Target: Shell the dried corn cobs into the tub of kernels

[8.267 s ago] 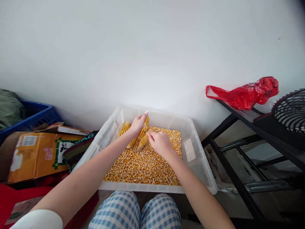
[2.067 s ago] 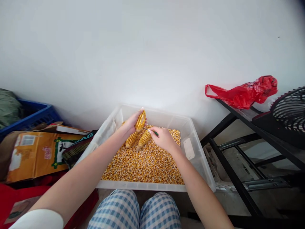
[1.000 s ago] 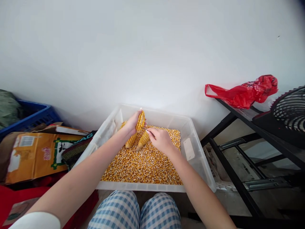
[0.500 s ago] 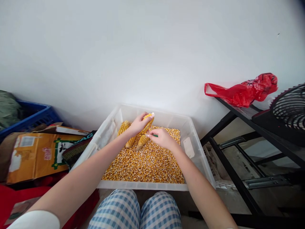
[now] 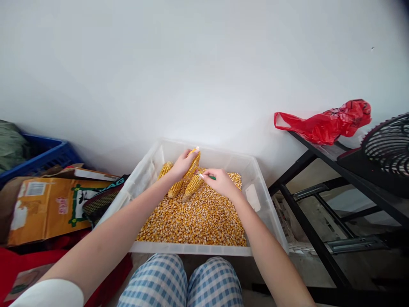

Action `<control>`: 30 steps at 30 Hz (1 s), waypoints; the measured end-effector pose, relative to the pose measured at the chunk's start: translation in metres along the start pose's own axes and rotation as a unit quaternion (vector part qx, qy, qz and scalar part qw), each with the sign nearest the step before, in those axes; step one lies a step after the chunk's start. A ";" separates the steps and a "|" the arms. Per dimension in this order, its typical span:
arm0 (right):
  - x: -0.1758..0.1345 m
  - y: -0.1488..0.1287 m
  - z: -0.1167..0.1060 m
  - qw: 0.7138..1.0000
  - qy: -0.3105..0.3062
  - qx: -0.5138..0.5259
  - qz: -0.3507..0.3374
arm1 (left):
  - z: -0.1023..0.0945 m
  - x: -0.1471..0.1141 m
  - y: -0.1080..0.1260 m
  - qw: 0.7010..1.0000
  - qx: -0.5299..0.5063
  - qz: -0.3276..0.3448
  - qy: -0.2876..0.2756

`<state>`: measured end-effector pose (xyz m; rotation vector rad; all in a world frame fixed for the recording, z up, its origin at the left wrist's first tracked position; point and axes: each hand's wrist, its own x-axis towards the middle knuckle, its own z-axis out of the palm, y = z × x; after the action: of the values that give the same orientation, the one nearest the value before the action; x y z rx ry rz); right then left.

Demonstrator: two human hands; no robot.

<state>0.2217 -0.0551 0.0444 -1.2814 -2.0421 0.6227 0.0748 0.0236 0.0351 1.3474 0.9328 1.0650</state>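
My left hand [image 5: 181,167] is wrapped around a corn cob [image 5: 195,160], which it holds tilted above the plastic bin [image 5: 191,249]. In my right hand [image 5: 222,183] is a slim tool with a green handle [image 5: 211,177]; its thin tip points at the lower part of that cob. Whether the tip touches the kernels I cannot tell. Just below my hands, a second cob [image 5: 192,187] lies on loose corn kernels [image 5: 198,221]. Further cobs [image 5: 174,190] rest to its left, partly hidden by my left hand and forearm.
On the right stands a black metal frame table [image 5: 315,147] bearing a red plastic bag [image 5: 326,125] and a black fan [image 5: 388,147]. A cardboard box [image 5: 47,213] and a blue crate [image 5: 54,151] are at the left. Behind the bin rises a white wall [image 5: 204,76].
The held cob and my left hand have shifted slightly left and now stand more upright. My right hand has moved slightly right, and more of the green handle and thin tip shows.
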 end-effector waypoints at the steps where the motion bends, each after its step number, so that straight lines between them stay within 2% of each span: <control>1: 0.000 -0.001 0.000 1.000 0.015 -0.006 -0.002 | -0.001 0.002 -0.001 1.000 -0.022 -0.013 0.006; 7: -0.002 -0.006 0.005 0.997 0.035 -0.069 -0.016 | -0.004 0.007 -0.005 0.996 -0.088 -0.027 0.014; 12: -0.001 -0.002 0.017 0.994 0.066 -0.085 -0.015 | -0.002 0.006 -0.003 0.996 -0.090 -0.022 0.020; 15: 0.000 -0.001 0.019 0.996 0.063 -0.067 -0.012 | -0.001 0.003 -0.001 0.997 -0.075 -0.019 0.019; 18: 0.001 -0.003 0.014 0.999 0.028 -0.023 -0.005 | 0.001 0.000 0.001 1.000 -0.025 0.009 0.010; 20: 0.001 -0.003 0.010 1.000 0.002 0.005 0.000 | 0.003 -0.003 0.001 0.997 0.043 0.060 0.009; 22: 0.001 -0.003 0.008 1.000 -0.023 0.013 0.009 | 0.005 -0.005 0.001 0.986 0.120 0.112 -0.008; 24: 0.001 -0.002 0.007 0.999 -0.041 0.006 0.019 | 0.006 -0.007 0.001 0.975 0.174 0.138 -0.025; 26: 0.001 -0.001 0.007 0.999 -0.045 0.007 0.017 | 0.006 -0.006 0.000 0.975 0.179 0.132 -0.021; 30: 0.000 -0.001 0.003 1.000 -0.011 0.023 0.004 | 0.001 0.000 -0.002 0.995 0.086 0.051 0.006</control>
<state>0.2186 -0.0553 0.0429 -1.2628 -2.0301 0.6865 0.0757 0.0231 0.0328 1.5455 0.9912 1.0894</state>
